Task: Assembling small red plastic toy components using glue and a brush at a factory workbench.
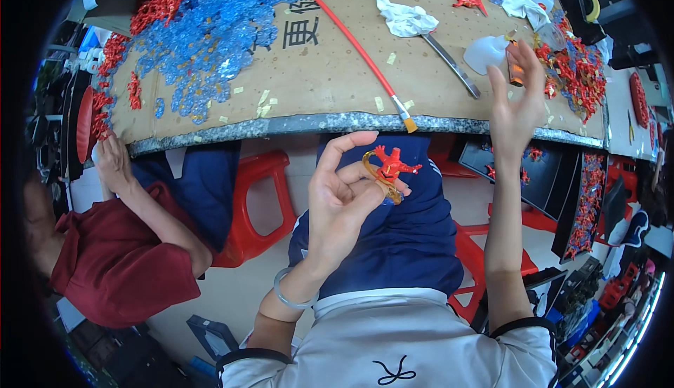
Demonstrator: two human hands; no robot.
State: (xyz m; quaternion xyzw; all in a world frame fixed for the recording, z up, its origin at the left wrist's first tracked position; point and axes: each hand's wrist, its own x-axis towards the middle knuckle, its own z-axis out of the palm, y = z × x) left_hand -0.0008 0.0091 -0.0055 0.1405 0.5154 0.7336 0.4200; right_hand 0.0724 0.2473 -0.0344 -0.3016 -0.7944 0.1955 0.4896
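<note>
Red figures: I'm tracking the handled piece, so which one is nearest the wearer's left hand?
The red figure held in the left hand, beside an amber curved piece; the other red figures are all away from that hand.

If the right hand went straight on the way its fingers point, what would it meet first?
Probably the small orange item showing between the thumb and fingers of the right hand, with the white bottle just left of it; depth is unclear in this single view.

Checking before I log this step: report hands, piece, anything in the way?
Left hand holding red figurine with amber ring. Right hand open by white bottle, contact unclear. Red-handled brush lying ahead, bristles at table edge.
</note>
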